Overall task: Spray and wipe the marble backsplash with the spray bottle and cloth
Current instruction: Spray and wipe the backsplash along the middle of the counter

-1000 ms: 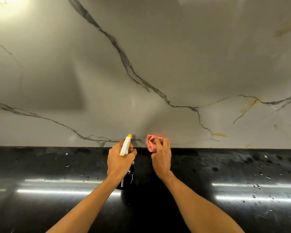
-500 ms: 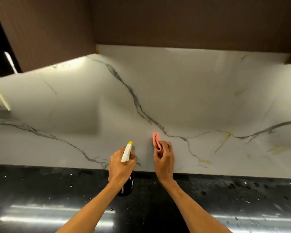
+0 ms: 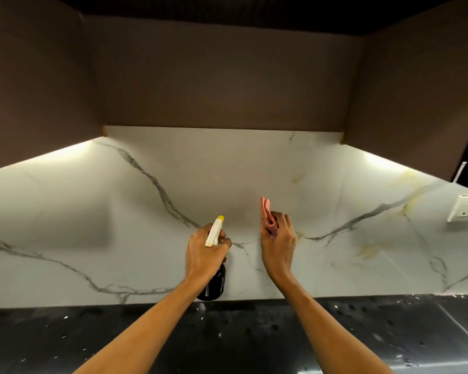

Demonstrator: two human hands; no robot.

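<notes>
The white marble backsplash [image 3: 119, 225] with grey and yellowish veins fills the middle of the view. My left hand [image 3: 204, 252] grips a dark spray bottle [image 3: 214, 286] by its neck; its white trigger head with a yellow nozzle points up at the wall. My right hand [image 3: 278, 241] holds a folded pink cloth [image 3: 266, 217], which sticks up above my fingers close to the marble. Whether the cloth touches the wall I cannot tell. The two hands are a short gap apart.
A black glossy countertop [image 3: 65, 336] with water drops and specks runs below the backsplash. Dark brown cabinets [image 3: 227, 76] hang above, lit from underneath. A white wall socket [image 3: 465, 207] sits on the marble at the far right.
Both hands have risen from the counter's back edge up onto the marble, carrying bottle and cloth. My view has tilted upward, bringing the cabinets and the socket into sight.
</notes>
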